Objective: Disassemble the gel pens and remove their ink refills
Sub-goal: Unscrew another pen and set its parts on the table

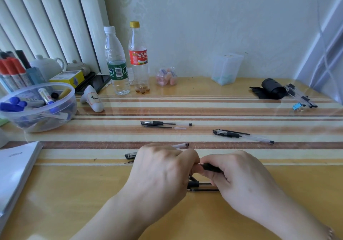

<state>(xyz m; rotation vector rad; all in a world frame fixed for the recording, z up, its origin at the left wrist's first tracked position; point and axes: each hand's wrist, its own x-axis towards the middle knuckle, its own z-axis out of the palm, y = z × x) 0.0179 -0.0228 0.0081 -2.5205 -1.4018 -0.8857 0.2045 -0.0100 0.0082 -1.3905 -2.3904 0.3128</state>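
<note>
My left hand [163, 171] and my right hand [239, 180] meet over the near table and both grip one black gel pen [211, 167] between them; only its dark grip section shows. Under the hands lie dark pen parts [200, 186], mostly hidden. Behind my left hand lies another pen [181, 145] with its black cap end [130, 155] sticking out at the left. A pen with a loose refill beside it [165, 125] lies mid-table. One more pen and refill [241, 136] lie to the right.
A clear plastic bowl of markers [37, 108] stands at the left, a white paper stack [16, 171] near it. Two bottles [128, 59], a small jar [166, 76] and a clear box [226, 69] line the back. A black roll [272, 89] and several pens [300, 96] lie far right.
</note>
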